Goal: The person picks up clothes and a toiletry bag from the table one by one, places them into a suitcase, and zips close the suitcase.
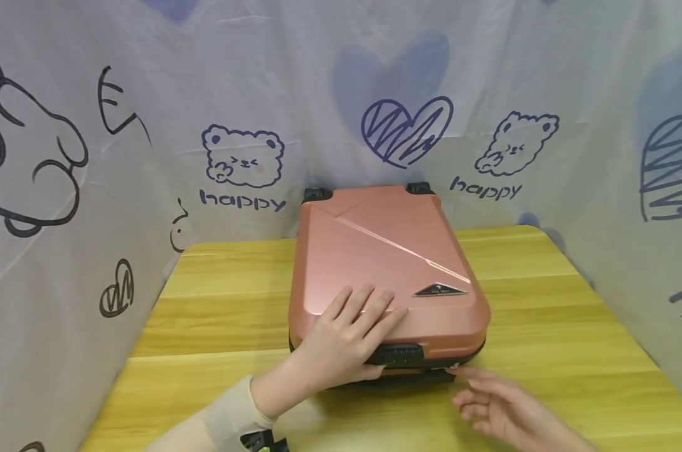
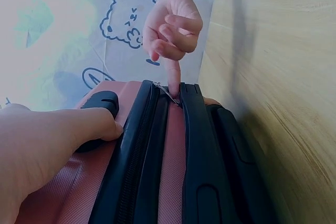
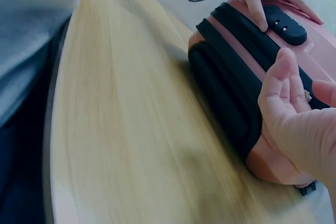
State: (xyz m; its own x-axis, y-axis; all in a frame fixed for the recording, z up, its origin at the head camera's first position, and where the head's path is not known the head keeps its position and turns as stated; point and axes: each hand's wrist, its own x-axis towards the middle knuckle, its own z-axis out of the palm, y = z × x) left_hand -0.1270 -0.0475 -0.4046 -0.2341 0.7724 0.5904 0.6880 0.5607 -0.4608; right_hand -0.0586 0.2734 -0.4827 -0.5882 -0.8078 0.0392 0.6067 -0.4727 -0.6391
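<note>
1. Left hand [image 1: 341, 342]: fingers spread on the lid, thumb down over the front edge. Palm could skid on the slick shell if pulled sideways.
2. Pink suitcase [image 1: 374, 251]: lies flat, mid-table [image 1: 205, 314]. Shell glossy, creased diagonally, corners rounded; front side finely textured. Table wood-grained.
3. Lock [image 1: 405, 355]: black, smooth, rounded block.
4. Zipper pull [image 2: 166, 93]: thin, metallic; a tilted tug might jam it.
5. Right hand [image 1: 504, 402]: index straight at pull, others loosely bent; hooked or merely touching, cannot tell. Shallow contact could let the fingertip slip.
</note>
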